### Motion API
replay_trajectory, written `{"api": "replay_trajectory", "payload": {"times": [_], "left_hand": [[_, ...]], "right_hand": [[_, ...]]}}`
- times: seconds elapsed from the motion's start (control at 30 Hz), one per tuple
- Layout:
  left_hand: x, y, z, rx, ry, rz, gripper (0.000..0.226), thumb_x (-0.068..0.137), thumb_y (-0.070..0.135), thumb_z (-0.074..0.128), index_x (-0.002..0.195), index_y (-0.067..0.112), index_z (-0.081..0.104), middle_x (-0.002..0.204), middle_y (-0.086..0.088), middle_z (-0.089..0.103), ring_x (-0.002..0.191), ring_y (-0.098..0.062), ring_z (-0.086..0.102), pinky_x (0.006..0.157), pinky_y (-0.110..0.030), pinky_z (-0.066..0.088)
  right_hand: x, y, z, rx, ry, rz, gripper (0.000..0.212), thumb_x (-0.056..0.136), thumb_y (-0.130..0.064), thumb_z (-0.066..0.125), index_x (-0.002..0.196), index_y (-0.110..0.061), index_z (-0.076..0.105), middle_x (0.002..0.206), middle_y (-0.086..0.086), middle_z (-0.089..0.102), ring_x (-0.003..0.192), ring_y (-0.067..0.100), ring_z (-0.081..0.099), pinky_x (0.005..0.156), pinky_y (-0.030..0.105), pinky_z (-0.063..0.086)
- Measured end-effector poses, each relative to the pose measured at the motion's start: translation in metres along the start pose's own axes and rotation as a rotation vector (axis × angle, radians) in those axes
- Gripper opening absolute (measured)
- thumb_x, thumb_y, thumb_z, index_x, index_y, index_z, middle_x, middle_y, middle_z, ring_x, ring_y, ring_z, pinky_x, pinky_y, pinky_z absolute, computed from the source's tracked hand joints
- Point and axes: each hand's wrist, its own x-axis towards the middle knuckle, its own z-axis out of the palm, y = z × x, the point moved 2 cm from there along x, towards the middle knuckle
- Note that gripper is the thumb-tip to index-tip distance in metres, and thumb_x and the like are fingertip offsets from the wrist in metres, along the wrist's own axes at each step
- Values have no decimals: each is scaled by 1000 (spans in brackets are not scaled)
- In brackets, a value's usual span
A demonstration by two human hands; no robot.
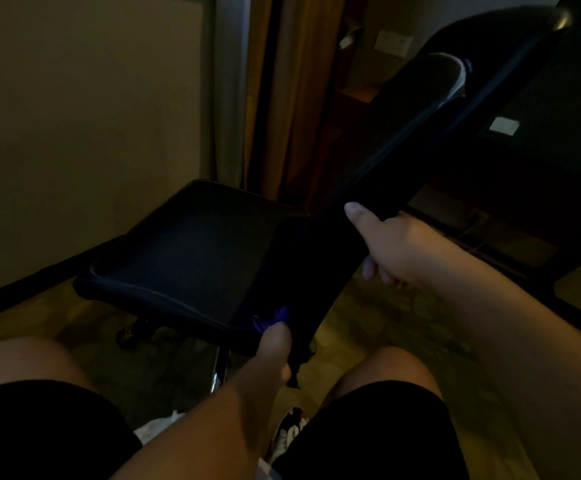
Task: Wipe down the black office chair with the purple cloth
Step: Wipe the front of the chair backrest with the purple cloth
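The black office chair (192,244) stands in front of me in dim light, its seat to the left and its backrest (431,109) slanting up to the right. My right hand (389,247) grips the lower edge of the backrest, thumb on top and fingers curled under. My left hand (275,344) is at the seat's near right corner and holds the purple cloth (275,318); only a small purple fold shows above the fingers. A dark strip hangs below that hand.
A dark desk (541,140) stands behind the backrest at the right. Curtains (296,98) hang at the back centre and a pale wall fills the left. My knees and shoes are at the bottom; the chair's base and a caster (130,336) sit under the seat.
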Motion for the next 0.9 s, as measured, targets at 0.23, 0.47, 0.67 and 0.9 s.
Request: {"api": "replay_trajectory", "payload": {"times": [0.23,0.47,0.67,0.9], "left_hand": [[-43,20,7,-213,-40,64,20,88,6,49,107,13,50,116,-19,56,106,-35,55,98,-48,45],[-79,71,39,-427,-145,253,45,84,13,50,129,16,52,123,-19,62,107,-33,63,95,-49,51],[-116,97,63,-117,-238,483,36,89,12,54,120,31,52,124,-17,58,113,-39,61,99,-56,48],[-74,41,32,25,-51,320,43,83,11,54,120,32,58,115,-14,56,95,-32,60,85,-47,50]], "right_hand": [[-2,-4,3,-9,26,-13,92,97,-76,18,68,-8,73,55,6,61,63,24,63,60,33,42],[-6,-5,2,-9,41,17,89,98,-75,19,73,-8,72,60,7,61,63,22,61,58,33,37],[-5,-2,5,-11,65,32,88,96,-78,21,74,-10,73,57,5,60,62,22,61,57,32,38],[-3,-2,5,-23,59,20,90,96,-78,20,73,-9,74,57,5,61,62,22,62,58,33,39]]}}
